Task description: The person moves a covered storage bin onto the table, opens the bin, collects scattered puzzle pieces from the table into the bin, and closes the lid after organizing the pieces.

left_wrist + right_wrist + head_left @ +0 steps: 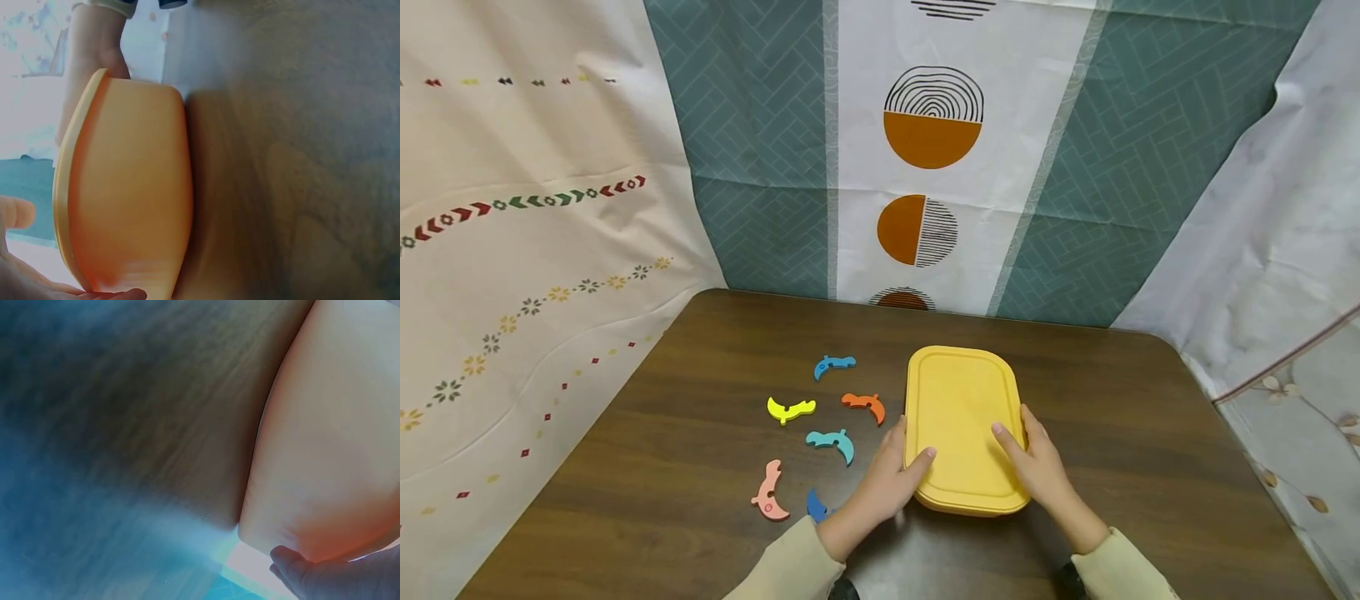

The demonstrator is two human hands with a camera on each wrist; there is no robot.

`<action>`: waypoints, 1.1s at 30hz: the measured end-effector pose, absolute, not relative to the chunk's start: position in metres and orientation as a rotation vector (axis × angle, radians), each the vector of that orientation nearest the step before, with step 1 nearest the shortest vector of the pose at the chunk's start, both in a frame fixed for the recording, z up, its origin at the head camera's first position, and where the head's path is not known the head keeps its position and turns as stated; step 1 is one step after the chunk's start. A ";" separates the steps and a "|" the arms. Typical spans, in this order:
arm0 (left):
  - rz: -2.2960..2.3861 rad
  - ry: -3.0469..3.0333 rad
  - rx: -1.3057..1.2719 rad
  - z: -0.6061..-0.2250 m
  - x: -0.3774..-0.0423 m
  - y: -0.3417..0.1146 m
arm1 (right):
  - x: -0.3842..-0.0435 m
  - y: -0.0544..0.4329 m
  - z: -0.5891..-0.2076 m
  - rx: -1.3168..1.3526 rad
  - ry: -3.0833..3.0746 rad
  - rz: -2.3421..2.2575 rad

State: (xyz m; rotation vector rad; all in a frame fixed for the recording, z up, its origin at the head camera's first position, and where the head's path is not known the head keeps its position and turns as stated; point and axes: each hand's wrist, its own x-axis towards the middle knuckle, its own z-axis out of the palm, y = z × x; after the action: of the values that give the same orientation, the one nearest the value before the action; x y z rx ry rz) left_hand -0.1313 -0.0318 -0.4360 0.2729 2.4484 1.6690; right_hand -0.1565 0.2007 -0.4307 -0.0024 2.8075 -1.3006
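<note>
A yellow plastic box with a closed lid [966,392] stands on the table between both hands. My left hand [889,477] grips its left side, thumb on top of the lid and fingers along the wall. On the opposite side my right hand [1042,467] holds it the same way, its thumb lying over the lid's edge. The left wrist view shows the box's near wall [134,181] and its base close to the tabletop. In the right wrist view, fingers [294,565] press against the side wall [331,450]. What is inside the box is hidden.
Left of the box, several small flat curved pieces lie on the brown wooden table [700,417]: blue [835,364], yellow [791,411], orange [865,404], teal [832,442] and pink [769,493]. A dark blue piece [817,506] is partly covered by the left forearm. Patterned cloths hang behind.
</note>
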 end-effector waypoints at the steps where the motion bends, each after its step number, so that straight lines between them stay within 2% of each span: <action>1: 1.675 2.440 0.270 -0.436 -0.132 -0.032 | -0.156 0.201 -0.430 -0.002 2.807 -1.300; 17: 1.814 2.374 0.181 -0.431 -0.157 -0.029 | -0.155 0.205 -0.429 0.023 2.766 -1.267; 33: 1.781 2.385 0.131 -0.429 -0.163 -0.030 | -0.155 0.202 -0.428 0.017 2.742 -1.293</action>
State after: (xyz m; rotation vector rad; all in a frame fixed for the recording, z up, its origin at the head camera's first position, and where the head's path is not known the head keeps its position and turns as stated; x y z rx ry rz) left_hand -0.1631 -0.0302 -0.4291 0.1306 2.3852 1.7805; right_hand -0.1546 0.2024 -0.4276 0.0171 2.7421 -1.2926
